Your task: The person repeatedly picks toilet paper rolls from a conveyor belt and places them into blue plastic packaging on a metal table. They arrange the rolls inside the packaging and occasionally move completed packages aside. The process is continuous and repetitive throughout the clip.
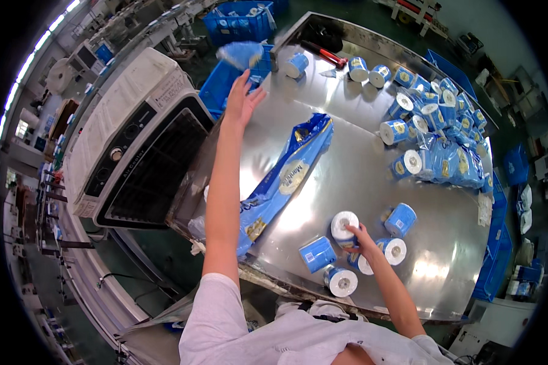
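Observation:
My left hand [242, 98] is stretched far out over the metal table's [347, 182] left edge, fingers spread, holding nothing. Just beyond it a blurred blue packet [240, 55] is in the air above a blue crate [225, 85]. My right hand [362, 238] rests on a blue-wrapped paper roll [344, 226] near the front edge. Several more such rolls lie around it, including one [317, 253] to its left and one [400, 219] to its right. A long blue plastic bag [286, 179] lies flat along the table's left part.
A heap of blue-wrapped rolls [435, 134] fills the table's far right. A white air cooler [134, 140] stands left of the table. Blue crates [240, 21] sit on the floor beyond it, and more [496, 255] at the right. A red-handled tool [326, 53] lies at the far edge.

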